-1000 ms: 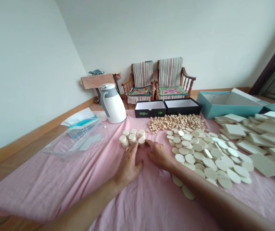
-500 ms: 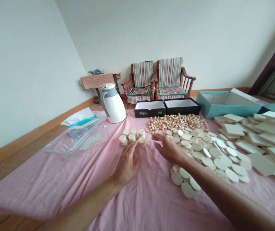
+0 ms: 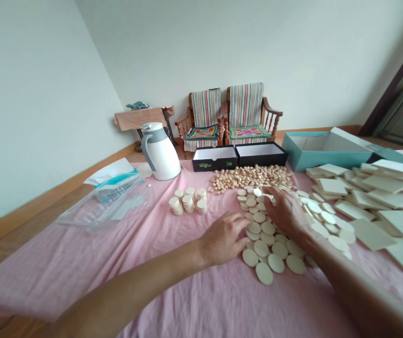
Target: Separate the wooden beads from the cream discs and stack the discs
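Note:
A spread of flat cream round discs covers the pink cloth in front of me. My left hand lies at the spread's left edge, fingers stretched out and touching the nearest discs. My right hand rests palm down on top of the discs farther back, fingers spread. Neither hand holds anything that I can see. Several short stacks of smaller discs stand apart to the left of both hands. A heap of small tan beads lies behind the discs.
A white jug stands at the back left, a clear plastic bag beside it. Two black open boxes and a teal box line the back. Cream square tiles pile up on the right. Two chairs stand by the wall.
Both hands left the small stacks and moved right onto the spread of flat discs; the right hand went first, the left followed. The camera shifted slightly right.

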A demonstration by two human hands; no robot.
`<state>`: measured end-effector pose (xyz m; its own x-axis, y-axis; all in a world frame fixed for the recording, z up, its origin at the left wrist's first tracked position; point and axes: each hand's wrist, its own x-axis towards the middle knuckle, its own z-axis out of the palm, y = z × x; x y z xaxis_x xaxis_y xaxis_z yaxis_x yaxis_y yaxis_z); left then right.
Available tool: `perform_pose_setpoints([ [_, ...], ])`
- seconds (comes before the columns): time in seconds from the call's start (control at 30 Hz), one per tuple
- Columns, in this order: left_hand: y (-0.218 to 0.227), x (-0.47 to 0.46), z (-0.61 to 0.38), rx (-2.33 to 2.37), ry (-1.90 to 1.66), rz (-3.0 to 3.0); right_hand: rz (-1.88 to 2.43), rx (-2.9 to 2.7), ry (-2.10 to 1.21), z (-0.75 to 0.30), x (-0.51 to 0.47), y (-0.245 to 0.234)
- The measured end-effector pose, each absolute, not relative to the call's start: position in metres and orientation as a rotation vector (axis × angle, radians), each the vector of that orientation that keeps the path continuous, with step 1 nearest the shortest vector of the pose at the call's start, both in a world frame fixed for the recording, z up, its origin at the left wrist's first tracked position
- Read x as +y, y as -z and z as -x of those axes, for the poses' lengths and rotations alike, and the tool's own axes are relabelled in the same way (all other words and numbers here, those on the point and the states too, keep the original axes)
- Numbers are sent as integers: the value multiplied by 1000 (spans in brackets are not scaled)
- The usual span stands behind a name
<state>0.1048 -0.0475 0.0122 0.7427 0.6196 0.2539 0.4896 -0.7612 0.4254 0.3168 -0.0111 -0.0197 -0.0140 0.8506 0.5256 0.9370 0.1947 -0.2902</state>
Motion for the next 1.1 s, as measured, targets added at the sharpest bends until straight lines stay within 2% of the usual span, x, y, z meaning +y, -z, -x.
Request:
perform_pose_setpoints([
  [0.27, -2, -38, -124, 927, -632, -2557, 1617, -1904, 100, -316, -9, 22],
  [0.37, -2, -42, -112, 1097, -665, -2567, 1612, -1906, 103, -316, -9, 22],
  [0.53, 3, -42, -77, 1334, -527, -2539, 1626, -1938, 134, -315, -10, 21],
  [0.83, -7, -37, -64, 946, -428, -2555, 1550, -1958, 193, -310, -13, 21],
  [1.0, -1, -36, -68, 1001, -455, -2574, 1566, -1951, 203, -311, -13, 22],
  [1.1, -5, -27, -57, 1154, -626, -2541, 1582, -1943, 200, -312, -13, 22],
])
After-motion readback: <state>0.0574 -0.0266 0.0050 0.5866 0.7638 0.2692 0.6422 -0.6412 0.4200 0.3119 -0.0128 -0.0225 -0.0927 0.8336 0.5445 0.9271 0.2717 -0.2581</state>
